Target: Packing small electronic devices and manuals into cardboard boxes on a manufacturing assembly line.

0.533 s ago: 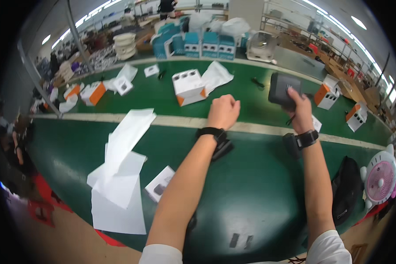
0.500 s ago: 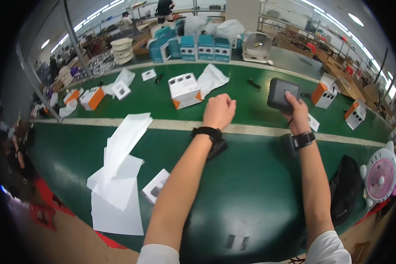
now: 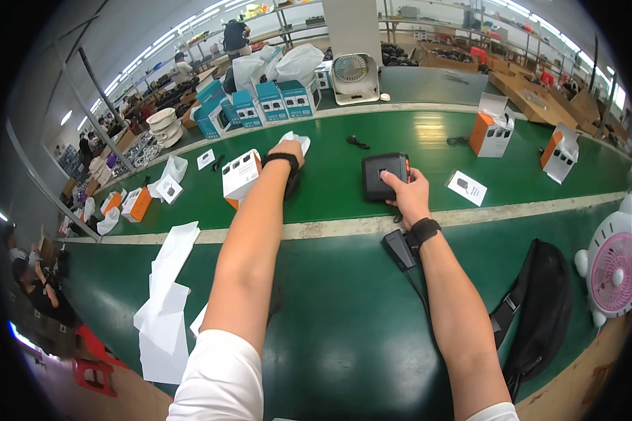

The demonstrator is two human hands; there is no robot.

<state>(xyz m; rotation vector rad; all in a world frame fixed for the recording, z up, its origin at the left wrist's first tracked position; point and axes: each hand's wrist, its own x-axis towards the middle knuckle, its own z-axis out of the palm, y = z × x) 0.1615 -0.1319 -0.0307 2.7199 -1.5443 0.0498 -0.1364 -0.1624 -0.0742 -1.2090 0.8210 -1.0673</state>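
Note:
In my right hand is a black, boxy device with rounded corners and a bit of orange at its side; the thumb presses on its face. My left hand reaches over the far green surface, its fingers closed on a crumpled white plastic bag. Those fingertips are partly hidden. Beside the left wrist stands a white and orange box, partly covered by the forearm. Both wrists carry black straps; a dark block with a cable hangs by the right one.
White paper sheets lie at the near left. A printed card and open orange-white boxes stand to the right. Black pouch and pink fan sit at the near right. Teal boxes line the back.
My left hand has moved farther away, from beside the white and orange box to the plastic bag, and grips it. The right hand has brought the black device lower and nearer. The view has shifted.

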